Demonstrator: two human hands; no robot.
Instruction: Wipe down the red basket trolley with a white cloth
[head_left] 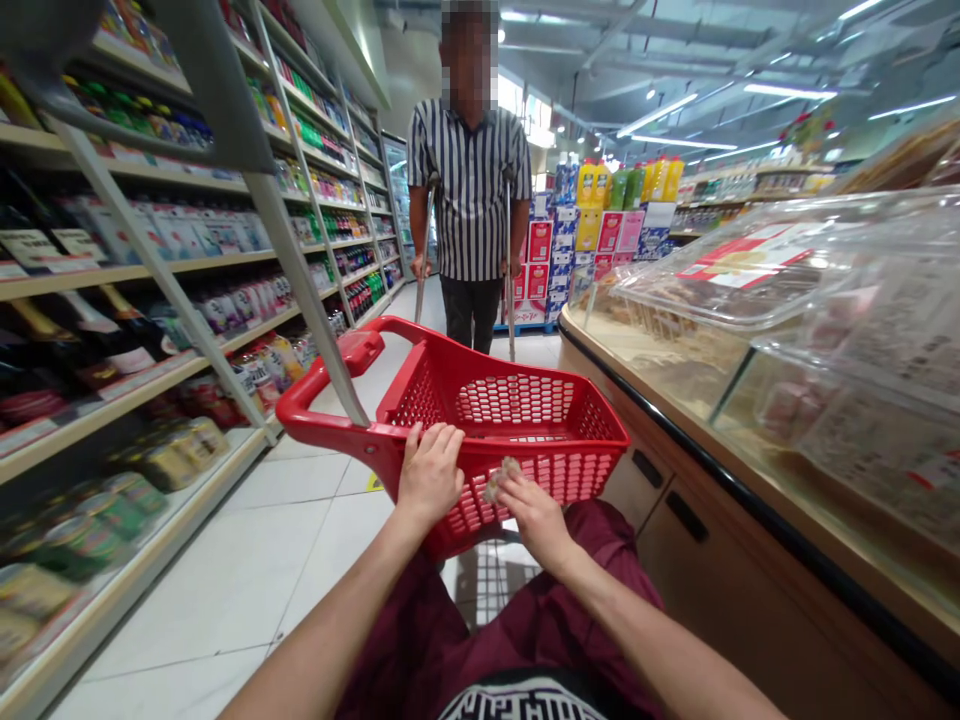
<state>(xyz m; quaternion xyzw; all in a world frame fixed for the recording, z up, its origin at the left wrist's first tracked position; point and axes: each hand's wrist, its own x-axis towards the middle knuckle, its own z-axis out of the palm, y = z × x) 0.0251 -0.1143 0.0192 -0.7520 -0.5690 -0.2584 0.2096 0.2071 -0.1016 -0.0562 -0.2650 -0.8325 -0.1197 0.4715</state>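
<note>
While the left hand (431, 468) lies with its fingers hooked over the near rim of a red shopping cart (555, 447), the right hand (531, 508), just beside it and a little lower, grips a small crumpled cloth (495, 484). This cloth is at the cart's near side wall; whether they touch, I cannot tell. Left of the left hand, a metal pole (309, 300) rises from the cart. Beyond both hands stands a person (472, 200) with crutches (427, 235). Packed shelves (120, 272) run left of the grip; to its right is a counter (750, 610) with clear boxes (712, 285).
</note>
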